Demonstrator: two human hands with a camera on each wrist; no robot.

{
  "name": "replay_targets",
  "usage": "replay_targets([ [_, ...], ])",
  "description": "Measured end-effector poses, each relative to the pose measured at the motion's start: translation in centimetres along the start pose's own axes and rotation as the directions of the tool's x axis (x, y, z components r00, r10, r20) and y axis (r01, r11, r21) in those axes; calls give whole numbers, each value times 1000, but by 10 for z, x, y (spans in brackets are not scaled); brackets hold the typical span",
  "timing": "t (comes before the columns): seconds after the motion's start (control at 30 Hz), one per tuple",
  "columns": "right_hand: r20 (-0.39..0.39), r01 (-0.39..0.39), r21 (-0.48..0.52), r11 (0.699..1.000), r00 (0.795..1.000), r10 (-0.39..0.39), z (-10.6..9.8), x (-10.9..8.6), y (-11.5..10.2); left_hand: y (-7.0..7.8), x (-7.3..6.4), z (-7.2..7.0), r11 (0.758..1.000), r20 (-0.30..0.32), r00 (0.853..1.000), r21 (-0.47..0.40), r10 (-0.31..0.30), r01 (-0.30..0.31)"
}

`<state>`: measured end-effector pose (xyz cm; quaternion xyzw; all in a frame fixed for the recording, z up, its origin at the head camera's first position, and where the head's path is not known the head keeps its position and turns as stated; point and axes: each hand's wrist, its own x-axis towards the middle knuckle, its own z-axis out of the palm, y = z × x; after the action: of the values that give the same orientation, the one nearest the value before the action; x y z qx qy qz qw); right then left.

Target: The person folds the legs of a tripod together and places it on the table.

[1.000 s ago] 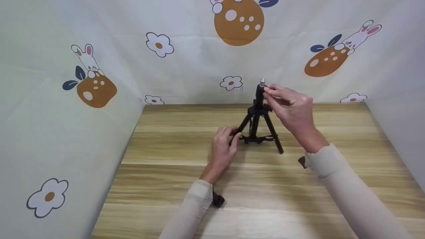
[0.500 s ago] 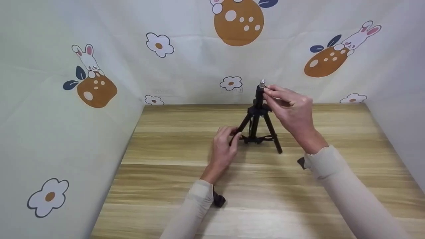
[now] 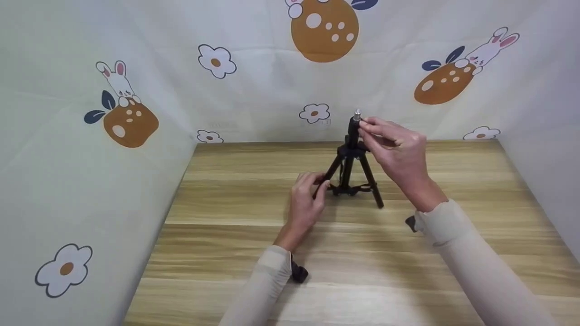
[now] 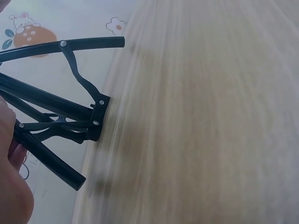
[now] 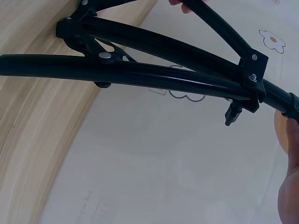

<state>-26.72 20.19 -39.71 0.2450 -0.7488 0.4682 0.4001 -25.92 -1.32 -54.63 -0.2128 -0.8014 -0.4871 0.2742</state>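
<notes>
A small black tripod stand (image 3: 348, 170) with spread legs stands upright in the head view, its silver screw tip (image 3: 357, 115) at the top. My left hand (image 3: 307, 199) grips the left leg between thumb and fingers. That leg (image 4: 53, 161) runs past the hand in the left wrist view, near the folding braces. Higher up, my right hand (image 3: 401, 147) pinches the top of the centre column just under the silver tip. The right wrist view shows the thumb (image 5: 293, 144) against the column and a small locking knob (image 5: 232, 113) at the leg hub.
The tripod is on a wood-grain table (image 3: 226, 253), close to its back edge. Behind and on both sides hangs a pale cloth (image 3: 253, 90) printed with rabbits, oranges and flowers. Black wrist straps show at both cuffs, such as the left strap (image 3: 298, 271).
The tripod's right foot has shifted slightly left and its silver tip sits a touch lower. Both hands keep their holds in nearly the same places.
</notes>
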Motion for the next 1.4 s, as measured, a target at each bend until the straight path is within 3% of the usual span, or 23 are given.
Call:
replay_targets([
  [1.4,18,-41,-1,999,999,41,3,7,7,0,7,4,1000,-4,1000,0,-30,30],
])
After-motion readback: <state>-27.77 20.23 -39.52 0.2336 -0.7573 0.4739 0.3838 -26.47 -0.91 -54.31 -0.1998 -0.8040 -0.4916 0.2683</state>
